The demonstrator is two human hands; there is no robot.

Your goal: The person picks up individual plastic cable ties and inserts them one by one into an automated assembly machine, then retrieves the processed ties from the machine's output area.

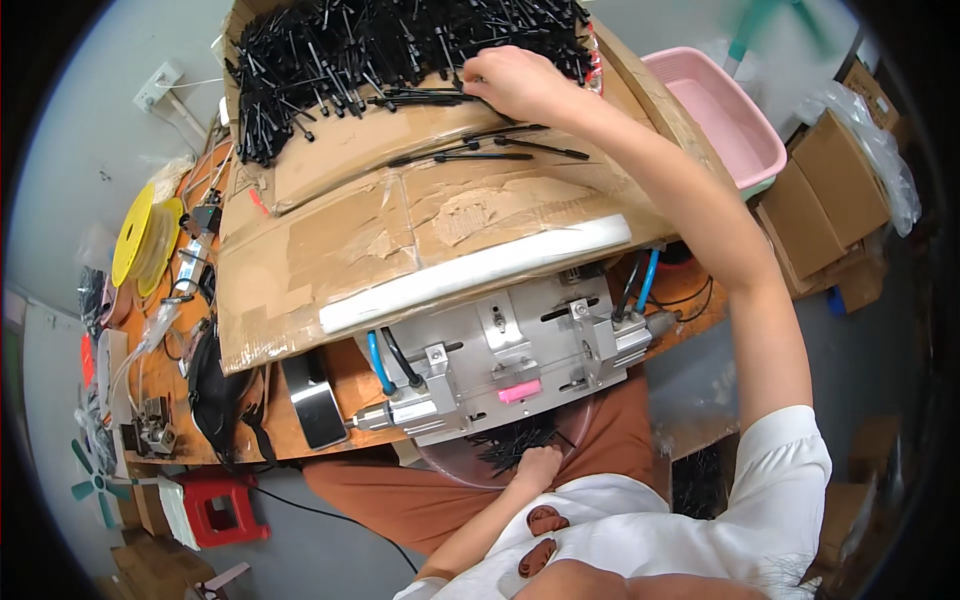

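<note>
My right hand reaches to the far edge of the cardboard sheet, its fingers closed at the ends of several thin black rods. A large heap of similar black rods lies behind it in a cardboard box. A few loose rods lie on the sheet, nearer to me. Close to my lap, my left hand is curled at the rim of a clear basin that holds black pieces; what its fingers hold is hidden. Between my hands stands a metal fixture with a pink block.
A white padded strip runs along the front of the cardboard sheet. Blue and black tubes lead to the fixture. A phone and a black bag lie left; a pink tub and cartons are at right.
</note>
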